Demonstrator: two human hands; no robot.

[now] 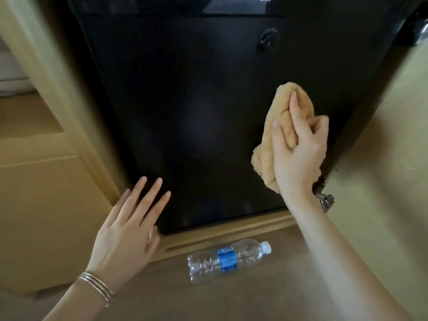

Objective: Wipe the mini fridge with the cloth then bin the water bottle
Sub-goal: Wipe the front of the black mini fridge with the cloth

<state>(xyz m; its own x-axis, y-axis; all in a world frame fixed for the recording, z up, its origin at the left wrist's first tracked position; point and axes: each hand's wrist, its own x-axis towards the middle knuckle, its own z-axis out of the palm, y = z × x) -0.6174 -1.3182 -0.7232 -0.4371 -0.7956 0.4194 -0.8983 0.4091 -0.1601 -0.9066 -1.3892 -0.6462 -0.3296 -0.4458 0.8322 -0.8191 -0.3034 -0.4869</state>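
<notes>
Wiping step is in hand rn. Right hand (298,154) has its grip closed round a bunched tan cloth (278,130), pressing it flat on the black door of the mini fridge (196,100), over twd the right edge, a bit below the round lock (267,40). Left hand (129,225) is spread wide, holding nothing, fingertips at the door's lower left corner, prob bracing, tho I can't tell if the palm actually touches the door or the wood trim (231,230) under it.

Water bottle (228,259) lies on its side on the floor just in front of that trim, cap pointing right, blue label up, looks empty or nearly so. It sits between the two arms, untouched.

Most of the door, the whole left and middle, is bare of the cloth, so imo more passes are needed b4 moving on. Next move calls for sweeping the cloth across w/ steady pressure. After that the free left hand is closest for the bottle. No bin in view, so it'll need finding.
</notes>
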